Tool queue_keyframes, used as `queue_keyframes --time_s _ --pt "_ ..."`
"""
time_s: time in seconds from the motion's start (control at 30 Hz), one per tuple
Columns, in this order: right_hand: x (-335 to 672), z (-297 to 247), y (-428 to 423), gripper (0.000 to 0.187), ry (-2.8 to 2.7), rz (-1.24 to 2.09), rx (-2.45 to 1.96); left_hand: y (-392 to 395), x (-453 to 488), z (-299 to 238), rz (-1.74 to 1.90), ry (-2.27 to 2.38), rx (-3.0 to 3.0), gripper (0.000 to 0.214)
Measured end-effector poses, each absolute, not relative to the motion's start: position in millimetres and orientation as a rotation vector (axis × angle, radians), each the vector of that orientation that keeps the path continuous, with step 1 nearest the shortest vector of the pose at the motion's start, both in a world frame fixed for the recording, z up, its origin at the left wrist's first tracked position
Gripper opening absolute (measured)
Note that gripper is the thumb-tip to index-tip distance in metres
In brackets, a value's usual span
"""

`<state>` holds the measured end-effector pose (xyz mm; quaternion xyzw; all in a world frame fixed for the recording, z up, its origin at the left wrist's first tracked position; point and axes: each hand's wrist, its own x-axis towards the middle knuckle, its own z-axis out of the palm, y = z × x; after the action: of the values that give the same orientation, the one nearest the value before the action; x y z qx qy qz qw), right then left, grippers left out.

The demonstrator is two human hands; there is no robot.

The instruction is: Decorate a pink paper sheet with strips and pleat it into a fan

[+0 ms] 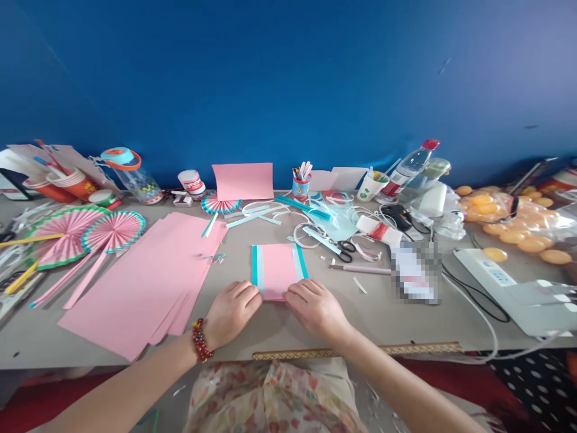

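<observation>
A pink sheet of paper with teal and pale blue strips along its left and right sides lies flat in front of me. My left hand has its fingers closed on the near left corner. At the near right corner, my right hand grips the same edge. The near edge looks folded into a narrow band between the two hands. The fingertips and thumbs are partly hidden. A stack of larger pink sheets lies to the left of my left hand.
Finished pink paper fans lie at the left. Black-handled scissors, a pink craft knife and paper strips lie beyond my right hand. A power strip with cables is at the right. A bottle stands by the blue wall.
</observation>
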<state>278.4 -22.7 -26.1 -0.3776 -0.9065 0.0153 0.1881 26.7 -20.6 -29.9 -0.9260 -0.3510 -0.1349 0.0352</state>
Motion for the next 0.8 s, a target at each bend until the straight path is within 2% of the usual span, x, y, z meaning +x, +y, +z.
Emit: queue_keyframes --time_s 0.23,0.47,0.8 --pt "266 -30 -20 0.013 -2.621 0.073 -1.133 -19 31 -29 -0.486 -1.293 -2.969 0.023" --pt "255 -19 -11 0.022 -2.633 0.152 -1.265 -12 32 -27 -0.713 -1.612 -3.011 0.016" --pt "252 -10 10 0.028 -2.848 0.237 -1.384 4 34 -14 -0.531 -1.752 -3.091 0.017"
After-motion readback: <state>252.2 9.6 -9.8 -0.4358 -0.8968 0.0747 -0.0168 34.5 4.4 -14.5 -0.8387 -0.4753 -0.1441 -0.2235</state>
